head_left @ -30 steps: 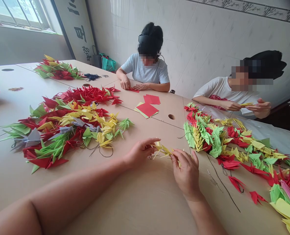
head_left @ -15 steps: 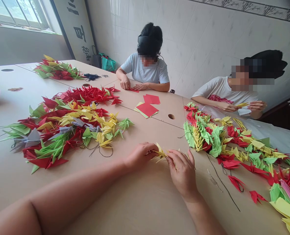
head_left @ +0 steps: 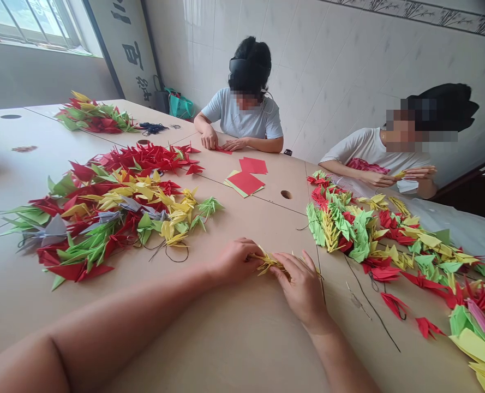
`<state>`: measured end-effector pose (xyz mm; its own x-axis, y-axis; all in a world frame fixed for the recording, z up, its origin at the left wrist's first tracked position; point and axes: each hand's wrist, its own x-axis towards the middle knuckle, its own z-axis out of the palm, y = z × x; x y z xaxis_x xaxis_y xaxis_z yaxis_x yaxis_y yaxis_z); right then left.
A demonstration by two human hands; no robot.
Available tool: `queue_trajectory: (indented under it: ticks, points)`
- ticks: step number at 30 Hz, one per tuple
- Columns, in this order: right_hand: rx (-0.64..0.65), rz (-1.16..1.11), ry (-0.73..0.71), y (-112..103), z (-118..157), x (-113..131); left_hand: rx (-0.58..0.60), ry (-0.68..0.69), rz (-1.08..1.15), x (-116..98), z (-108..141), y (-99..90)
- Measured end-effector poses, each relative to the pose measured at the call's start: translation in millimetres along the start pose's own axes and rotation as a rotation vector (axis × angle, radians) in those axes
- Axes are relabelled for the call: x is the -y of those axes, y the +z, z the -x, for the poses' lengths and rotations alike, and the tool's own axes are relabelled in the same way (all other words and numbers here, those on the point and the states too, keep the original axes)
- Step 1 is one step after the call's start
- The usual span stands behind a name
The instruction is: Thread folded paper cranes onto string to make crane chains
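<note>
A long pale tan surface (head_left: 234, 338) runs across the room, and the folded paper lies on it in big drifts. To the left spreads a broad heap of red, green, yellow and grey origami cranes (head_left: 115, 213). To the right, a long trail of green, yellow and red origami cranes (head_left: 360, 234) reaches off the edge of the view, and a smaller mixed pile of origami cranes (head_left: 97, 119) sits at the far end.

Across the surface, a seated person in a pale grey T-shirt (head_left: 242, 117) rests both hands near a few flat red paper sheets (head_left: 246, 183). Farther right, a person in a white T-shirt (head_left: 373, 153) works at a small piece of yellow paper (head_left: 400, 175) with both hands.

Closest to me, the wearer's left hand (head_left: 236, 261) and right hand (head_left: 301, 289) meet over a slim bundle of yellow paper cranes (head_left: 270, 263), which sits just above the surface, between the two heaps. The left grip curls around one end, and the right grip pinches the other between thumb and fingers. A thin dark cord (head_left: 373, 311) lies just beyond the right hand.
</note>
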<state>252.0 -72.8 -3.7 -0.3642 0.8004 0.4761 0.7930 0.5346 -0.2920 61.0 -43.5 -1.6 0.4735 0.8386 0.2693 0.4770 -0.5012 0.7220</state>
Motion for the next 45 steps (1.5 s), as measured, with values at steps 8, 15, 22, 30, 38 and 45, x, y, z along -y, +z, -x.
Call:
queue_trajectory:
  ticks: [8, 15, 22, 30, 38, 45]
  points:
    - [-0.133, 0.125, 0.013, -8, -3, -12, -0.049, -0.110, 0.030, -7, 1, -4.7]
    - [-0.094, -0.075, 0.207, -24, -1, -42, 0.037, 0.189, -0.036, -6, 5, -4.1]
    - [-0.056, -0.063, 0.143, -10, 6, -23, 0.032, 0.127, -0.075, 0, 5, 3.4]
    - [-0.079, 0.071, 0.083, -7, 2, -3, 0.100, 0.024, -0.063, 4, 6, -0.7]
    - [-0.009, 0.175, 0.098, -13, 10, 8, 0.082, 0.130, -0.037, 7, 6, -0.9]
    - [0.036, 0.213, 0.117, -21, 15, 18, 0.091, 0.115, 0.013, 6, 6, -1.0]
